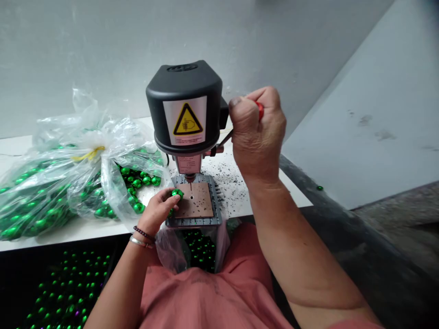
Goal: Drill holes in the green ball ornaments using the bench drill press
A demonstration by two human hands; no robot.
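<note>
Gripping with right hand (259, 137) the drill-press lever (226, 138); pinching with left hand (159, 206) a glossy green bead (177, 194), just beside the drill bit (191, 186), over the brown plate (200, 208). Probably light, rigid, slippery; best pinched around its sides.

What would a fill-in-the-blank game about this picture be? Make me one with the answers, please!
1. The shiny, round green ball is held in the person's ____ hand.
2. The right hand grips a partly hidden lever knob coloured ____.
3. On the black drill machine, the yellow-and-black warning sign is shaped like a ____.
4. The clear plastic bag full of green balls is tied with a thin strip coloured ____.

Missing words: left; red; triangle; yellow.
</note>
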